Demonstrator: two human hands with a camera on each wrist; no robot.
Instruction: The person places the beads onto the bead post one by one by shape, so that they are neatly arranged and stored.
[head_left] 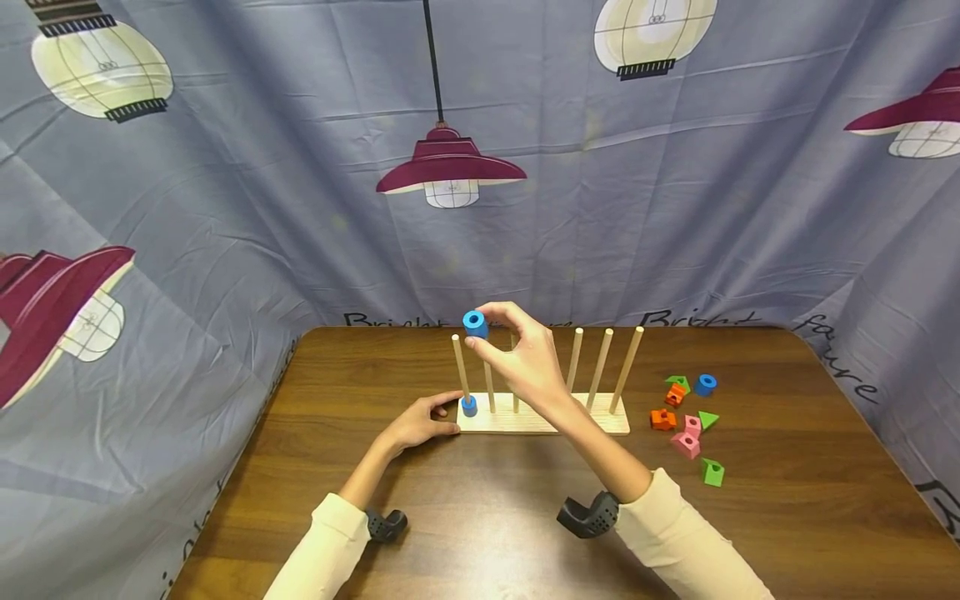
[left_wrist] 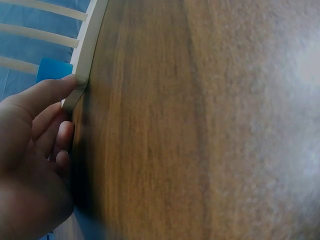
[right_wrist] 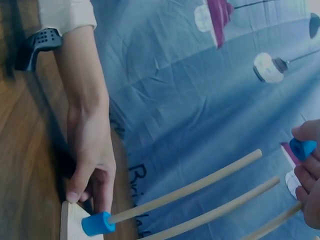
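A wooden peg board (head_left: 510,424) with a row of upright pegs lies on the table. One blue cylinder (head_left: 469,409) sits at the foot of the leftmost peg (head_left: 461,371). My left hand (head_left: 418,422) holds the board's left end, thumb at the front corner and a finger at the back. Between thumb and fingers, my right hand (head_left: 528,358) pinches a second blue cylinder (head_left: 478,332) with a hole through it. That cylinder is raised slightly above and right of the leftmost peg's tip, apart from it. My right hand and forearm hide some of the middle pegs.
Right of the board lie loose blocks: a blue cylinder (head_left: 705,385), orange blocks (head_left: 663,419), pink blocks (head_left: 687,444) and green triangular blocks (head_left: 712,472). A grey-blue printed curtain (head_left: 315,208) hangs behind the wooden table (head_left: 480,517).
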